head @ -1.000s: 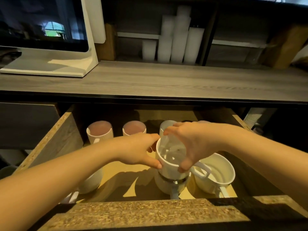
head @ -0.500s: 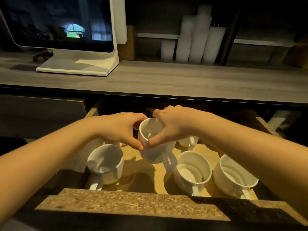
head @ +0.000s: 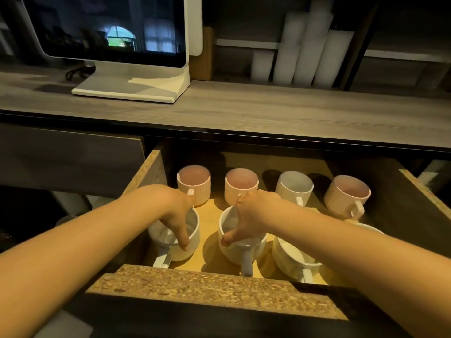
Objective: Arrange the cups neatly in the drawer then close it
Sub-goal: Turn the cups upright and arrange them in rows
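Grey wood counter (head: 244, 111) runs above the open drawer (head: 219, 289); a monitor (head: 109, 28) stands on it, far beyond the left hand. White rolls (head: 302, 45) stand upright at the back, beyond the right hand.

Drawer holds two rows of cups. Back row, just beyond the hands: four ribbed cups (head: 295, 189), upright, handles toward the person.

Front row: left hand (head: 175, 213) pinches the rim of the left cup (head: 174, 240), thumb outside the near wall, fingers inside. Right hand (head: 253, 218) pinches the rim of the middle cup (head: 240, 250) the same way. Hands are apart, one cup each. Both cups are upright on the drawer floor, handles toward the drawer front.

A third white cup (head: 292, 259) sits under the right forearm, just beside the middle cup. A fourth rim shows farther right, mostly hidden by the arm.
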`<state>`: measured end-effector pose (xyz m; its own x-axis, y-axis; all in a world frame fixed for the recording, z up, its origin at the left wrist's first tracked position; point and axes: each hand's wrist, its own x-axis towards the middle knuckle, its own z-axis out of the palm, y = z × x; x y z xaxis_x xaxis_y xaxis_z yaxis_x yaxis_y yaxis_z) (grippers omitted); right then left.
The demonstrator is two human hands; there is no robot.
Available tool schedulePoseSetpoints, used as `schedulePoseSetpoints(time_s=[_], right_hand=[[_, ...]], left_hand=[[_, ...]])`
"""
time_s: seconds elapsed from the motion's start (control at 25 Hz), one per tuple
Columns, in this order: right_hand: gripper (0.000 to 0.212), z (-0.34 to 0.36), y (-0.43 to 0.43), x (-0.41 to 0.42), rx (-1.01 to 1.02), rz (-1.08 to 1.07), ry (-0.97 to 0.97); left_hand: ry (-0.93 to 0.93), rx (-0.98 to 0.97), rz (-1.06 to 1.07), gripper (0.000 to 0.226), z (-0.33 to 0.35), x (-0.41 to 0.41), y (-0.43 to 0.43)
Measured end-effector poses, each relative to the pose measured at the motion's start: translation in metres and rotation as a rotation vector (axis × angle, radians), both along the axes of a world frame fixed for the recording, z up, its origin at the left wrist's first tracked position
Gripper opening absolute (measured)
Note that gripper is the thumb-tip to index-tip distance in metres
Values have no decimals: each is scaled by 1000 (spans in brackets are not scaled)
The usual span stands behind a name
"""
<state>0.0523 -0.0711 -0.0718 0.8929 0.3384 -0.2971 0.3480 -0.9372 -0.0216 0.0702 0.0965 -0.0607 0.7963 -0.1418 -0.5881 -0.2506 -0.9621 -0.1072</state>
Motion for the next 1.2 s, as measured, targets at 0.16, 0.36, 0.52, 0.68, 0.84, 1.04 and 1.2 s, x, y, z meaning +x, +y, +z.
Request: schedulePoseSetpoints(time_s=[0.16,0.36,0.52,0.68,0.84,1.04,1.2], right_hand=[[71,-4,0,-2,-37,-1,-15],[71,-4,2,-4,-38,-6,-30],[74,-5,1,-5,-11,-29,-19],[69,2,-1,-4,-8,-34,2],[58,27,-24,10,19,-26,-44],[47,45,-79,14,-37,-139,-59],[43,47,-130,7,-59,-192,-16]], left_hand=[[-25,-13,-8,91,-6,-2,3],[-54,-77,-7,86,-5,-1,5],[-70,-81,-4,85,-6,-2,5],[-82,-34,-1,83,-4,-5,2],[-260,-41,-138,61,9,-14,-19],[-245,-336,-311,52,33,-23,-67],[-217,-396,-429,60,27,-17,-112]])
